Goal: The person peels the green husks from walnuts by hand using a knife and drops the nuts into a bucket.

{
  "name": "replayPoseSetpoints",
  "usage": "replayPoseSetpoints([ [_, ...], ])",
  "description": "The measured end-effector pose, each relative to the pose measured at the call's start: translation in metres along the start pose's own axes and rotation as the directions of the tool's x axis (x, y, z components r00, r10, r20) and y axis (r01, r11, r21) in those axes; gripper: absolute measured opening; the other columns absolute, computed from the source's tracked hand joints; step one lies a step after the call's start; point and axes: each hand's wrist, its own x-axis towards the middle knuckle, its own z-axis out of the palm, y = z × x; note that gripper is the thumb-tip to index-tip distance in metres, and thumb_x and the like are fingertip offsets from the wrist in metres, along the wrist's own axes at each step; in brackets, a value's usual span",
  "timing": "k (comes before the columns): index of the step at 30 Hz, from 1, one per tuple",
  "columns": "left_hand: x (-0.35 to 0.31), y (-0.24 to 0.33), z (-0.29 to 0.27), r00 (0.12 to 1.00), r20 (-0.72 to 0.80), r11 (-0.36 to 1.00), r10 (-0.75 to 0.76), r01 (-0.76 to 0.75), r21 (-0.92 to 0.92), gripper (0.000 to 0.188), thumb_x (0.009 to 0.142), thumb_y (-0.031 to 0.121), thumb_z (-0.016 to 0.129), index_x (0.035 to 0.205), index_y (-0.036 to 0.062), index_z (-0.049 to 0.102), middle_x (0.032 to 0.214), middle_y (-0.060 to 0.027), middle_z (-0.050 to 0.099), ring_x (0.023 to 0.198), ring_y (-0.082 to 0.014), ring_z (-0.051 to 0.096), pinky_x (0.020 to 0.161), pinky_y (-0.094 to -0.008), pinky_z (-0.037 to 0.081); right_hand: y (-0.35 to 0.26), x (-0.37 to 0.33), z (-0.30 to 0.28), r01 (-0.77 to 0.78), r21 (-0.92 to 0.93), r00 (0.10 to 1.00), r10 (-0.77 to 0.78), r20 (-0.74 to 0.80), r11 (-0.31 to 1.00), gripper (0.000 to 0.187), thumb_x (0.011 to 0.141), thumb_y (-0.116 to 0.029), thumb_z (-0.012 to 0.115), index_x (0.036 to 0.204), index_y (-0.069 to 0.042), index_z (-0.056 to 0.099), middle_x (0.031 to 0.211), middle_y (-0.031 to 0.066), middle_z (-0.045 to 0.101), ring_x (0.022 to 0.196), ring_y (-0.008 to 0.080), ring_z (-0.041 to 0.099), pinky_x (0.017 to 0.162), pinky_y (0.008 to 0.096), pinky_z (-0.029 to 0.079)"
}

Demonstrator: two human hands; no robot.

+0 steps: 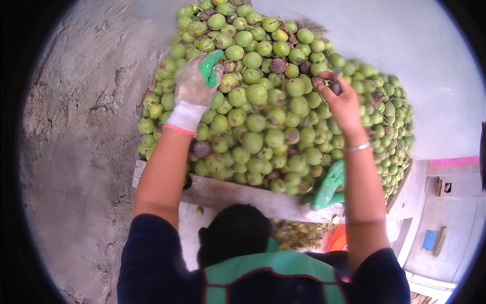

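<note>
A large heap of round green fruits point(256, 95) fills the middle, with some brown, shrivelled ones point(278, 66) among them. My left hand point(197, 81) wears a pale glove with green-coated fingers. It is over the heap's left side with its fingers curled in, and whatever they may hold is hidden. My right hand point(344, 101) is bare and hovers over the heap's right side. Its thumb and fingers pinch a small dark thing point(335, 87), too unclear to name. A green glove point(329, 187) lies at the heap's near edge, beside my right forearm.
A pale board point(243, 196) borders the heap on the near side. Below it are more yellowish fruits point(301, 234) and an orange-red container point(338, 239), partly hidden. To the left rises a rough grey surface point(91, 101); a smooth pale one point(405, 55) is at the far right.
</note>
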Motion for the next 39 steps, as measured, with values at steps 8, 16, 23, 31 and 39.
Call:
replayPoseSetpoints([
  [8,0.017,0.03,0.001,0.984,0.171,0.998,0.041,-0.048,0.035,0.032,0.09,0.032,0.056,0.112,0.0113,0.067,0.113,-0.0172,0.065,0.103,-0.0349,0.062,0.092,-0.0434,0.05,0.058,-0.167,-0.066,-0.31,0.494,0.927,0.374,-0.033,0.812,0.028,0.09,-0.009,0.063,0.118,-0.005,0.061,0.089,0.0037,0.068,0.067,0.005,0.061,0.049,0.0146,0.039],
  [16,0.021,0.088,0.028,0.784,0.621,0.971,-0.024,-0.131,0.202,0.046,0.092,0.049,0.045,0.115,0.0151,0.065,0.114,-0.0145,0.064,0.105,-0.0334,0.061,0.094,-0.0435,0.048,0.116,-0.285,-0.124,-0.364,0.677,0.82,0.565,-0.093,0.64,0.029,0.092,-0.004,0.06,0.121,-0.002,0.057,0.097,0.0062,0.066,0.084,0.0147,0.067,0.063,0.0226,0.053],
  [23,-0.024,0.121,0.019,0.829,0.378,0.896,0.412,-0.444,-0.002,0.034,0.088,0.034,0.06,0.117,0.0169,0.065,0.118,-0.0124,0.064,0.112,-0.0318,0.059,0.1,-0.043,0.045,0.27,-0.456,-0.224,-0.215,0.904,0.487,0.843,-0.23,0.37,0.019,0.095,-0.014,0.055,0.111,-0.006,0.064,0.104,0.0038,0.069,0.084,0.0143,0.065,0.069,0.0246,0.052],
  [31,-0.01,0.209,0.038,0.54,0.797,0.717,-0.271,-0.439,0.541,0.058,0.088,0.054,0.054,0.117,0.0049,0.061,0.112,-0.0129,0.067,0.106,-0.0287,0.063,0.093,-0.0422,0.05,0.354,-0.603,-0.34,0.137,0.924,-0.076,0.934,-0.348,0.356,0.026,0.095,-0.021,0.058,0.117,-0.007,0.058,0.098,0.0052,0.062,0.098,0.0224,0.066,0.081,0.0319,0.056],
  [39,0.003,0.194,0.008,0.753,0.63,0.959,-0.189,0.003,0.284,0.04,0.088,0.048,0.058,0.108,0.0138,0.063,0.099,-0.0078,0.067,0.096,-0.0238,0.065,0.09,-0.0392,0.051,0.22,-0.528,-0.282,-0.079,0.818,0.391,0.772,-0.501,0.57,0.036,0.095,-0.011,0.057,0.13,-0.002,0.052,0.103,0.008,0.063,0.091,0.0166,0.063,0.077,0.0276,0.054],
])
